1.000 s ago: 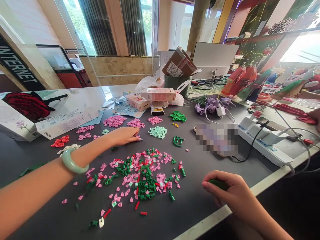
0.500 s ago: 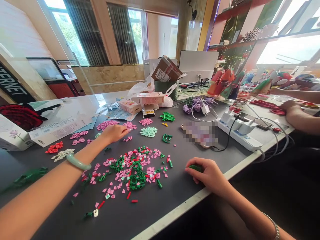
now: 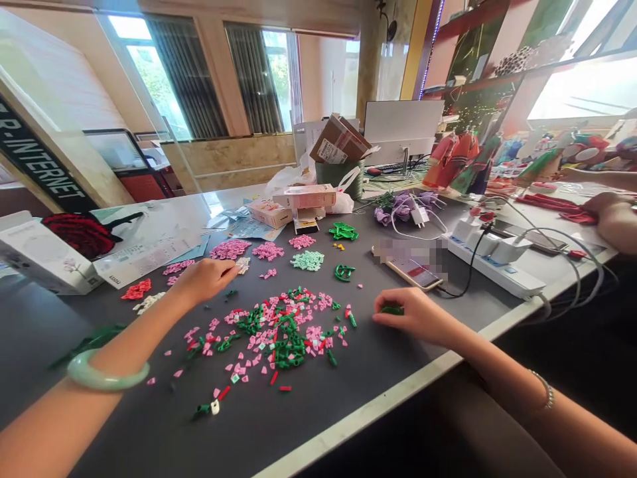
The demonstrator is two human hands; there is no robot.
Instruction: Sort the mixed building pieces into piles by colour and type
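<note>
Over the dark tabletop (image 3: 348, 398), my left hand (image 3: 212, 277) is closed in a pinch, its fingertips beside a small white pile (image 3: 243, 265); anything between them is too small to make out. My right hand (image 3: 405, 311) curls round a green piece (image 3: 392, 310) near the table's front edge. Between the hands lies a loose heap of pink, green and red pieces (image 3: 283, 332). Behind it are sorted piles: pink (image 3: 267, 250), pale mint (image 3: 307, 261) and green (image 3: 343, 231). Red pieces (image 3: 136, 289) lie to the left.
A phone (image 3: 411, 264) and a white power strip (image 3: 492, 262) with cables lie at the right. Opened boxes (image 3: 306, 197) and a green bin (image 3: 341, 180) stand at the back. White packaging (image 3: 50, 255) is at the left. Another person's hand (image 3: 617, 219) rests at the far right.
My left hand has moved left and back from the pink piles toward the small white one. My right hand still holds the green piece. The camera view has shifted slightly left.
</note>
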